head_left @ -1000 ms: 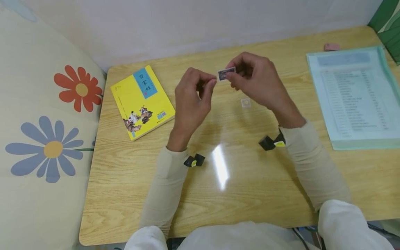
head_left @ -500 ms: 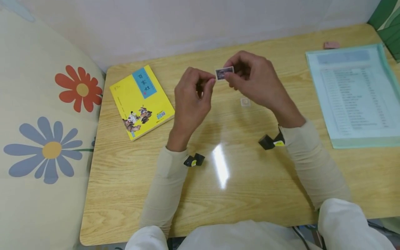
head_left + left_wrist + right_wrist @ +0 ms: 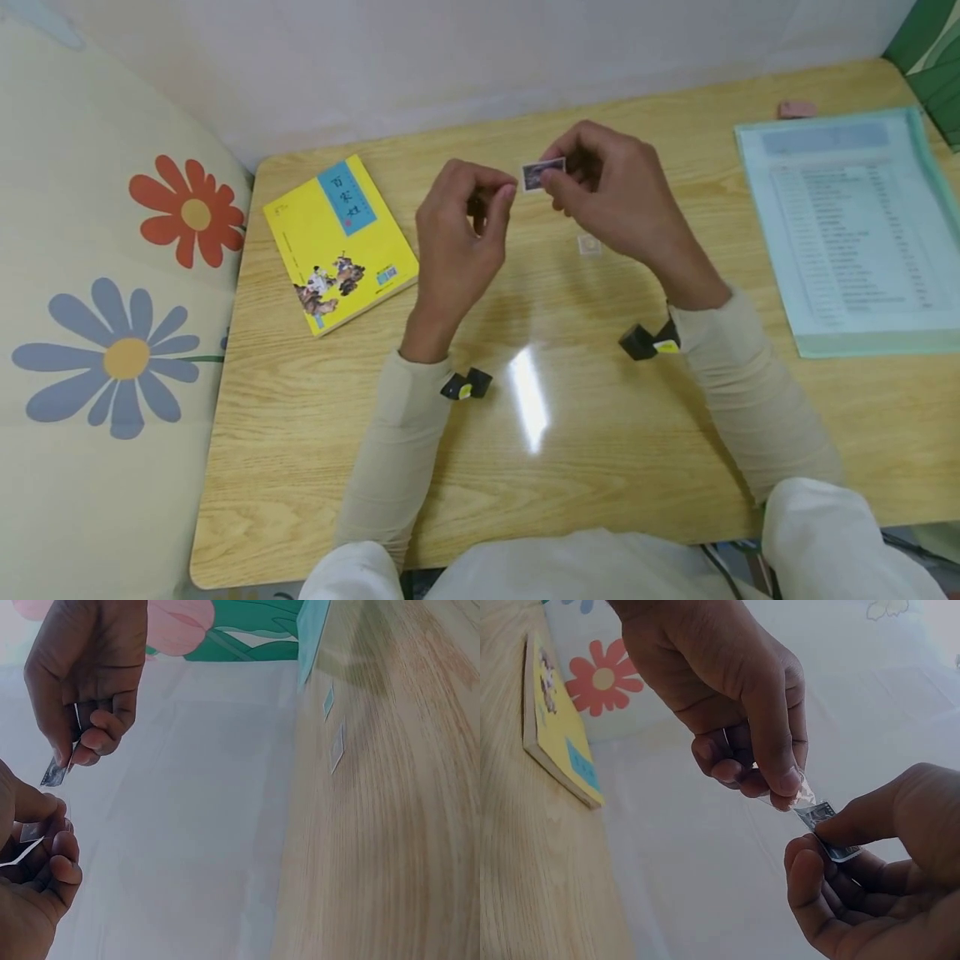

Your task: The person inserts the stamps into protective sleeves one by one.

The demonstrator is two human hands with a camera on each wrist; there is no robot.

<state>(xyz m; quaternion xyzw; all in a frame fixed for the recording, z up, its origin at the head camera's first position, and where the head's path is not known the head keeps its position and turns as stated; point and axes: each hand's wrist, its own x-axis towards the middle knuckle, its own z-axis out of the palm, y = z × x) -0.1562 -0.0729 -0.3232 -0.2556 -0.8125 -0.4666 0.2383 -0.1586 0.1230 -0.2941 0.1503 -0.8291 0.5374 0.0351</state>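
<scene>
My right hand (image 3: 626, 196) pinches a small stamp-like card (image 3: 534, 176), dark picture with a white border, between thumb and fingers. Close on its left, my left hand (image 3: 459, 229) has thumb and index finger pressed together. In the right wrist view a clear plastic film (image 3: 808, 791) shows in the left fingertips, against the end of the card. A grey piece with a white edge also shows among the left fingers (image 3: 66, 844) in the left wrist view. Both hands are raised above the table. Below the right hand a small pale square (image 3: 590, 245) lies flat on the wood.
A yellow book (image 3: 341, 246) lies at the left of the wooden table (image 3: 315, 467). At the right is a teal folder (image 3: 855, 233) with a printed sheet, a pink block (image 3: 797, 109) behind it. In the left wrist view a small teal piece (image 3: 328, 702) lies near the pale square.
The card shifted slightly left toward my left fingertips, then back right, leaving a narrow gap in the head view. My left hand has drawn very slightly left. Both hands keep their pinch.
</scene>
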